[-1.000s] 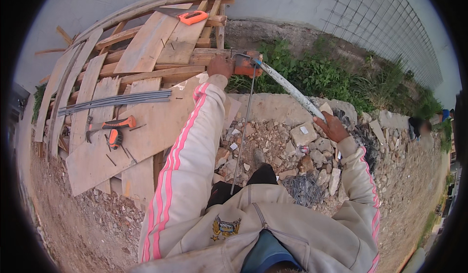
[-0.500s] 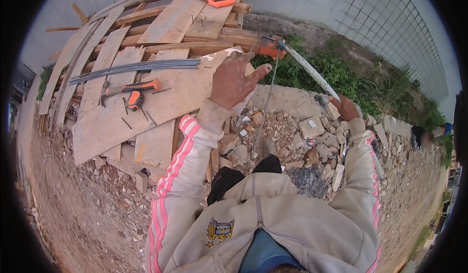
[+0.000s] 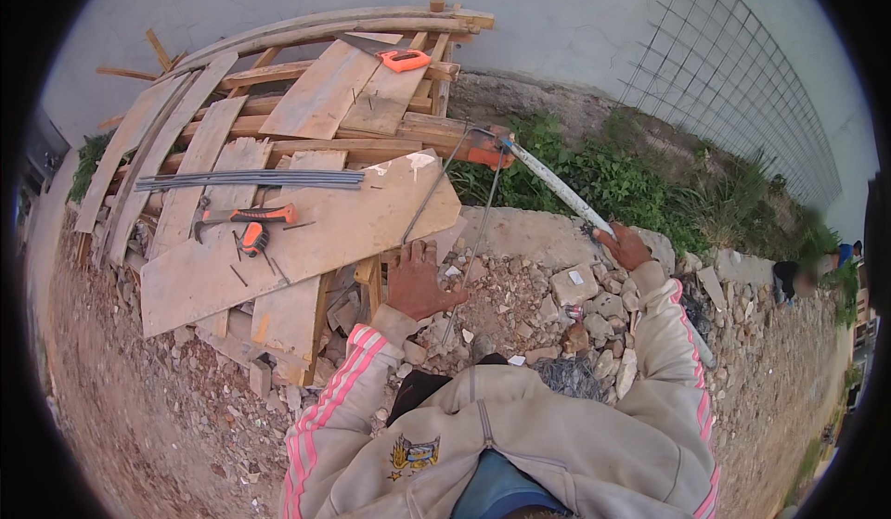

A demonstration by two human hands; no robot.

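Observation:
My right hand (image 3: 625,247) is wrapped round a long, pale pipe (image 3: 561,190) with a blue far end. That end meets an orange piece (image 3: 486,151) at the tip of a timber. From there a thin metal rod (image 3: 483,213) slants down toward me past my left thumb. Another thin rod length (image 3: 434,194) runs from the orange piece down over the board, its near end by my left fingertips. I cannot tell whether both are one bent rod. My left hand (image 3: 422,282) is open, palm down and fingers stretched, beside the board's near edge.
Planks (image 3: 278,241) on a timber frame carry a hammer (image 3: 246,215), a tape measure (image 3: 252,239), nails, several grey rods (image 3: 251,179) and a handsaw (image 3: 404,60). Rubble (image 3: 520,306) and a wire bundle (image 3: 568,378) lie near me. Wire mesh (image 3: 733,64) leans on the wall.
My left hand has moved down toward me from beside the orange piece, its fingers now stretched. The right hand still grips the pipe, slightly lower and further left. The view has tilted.

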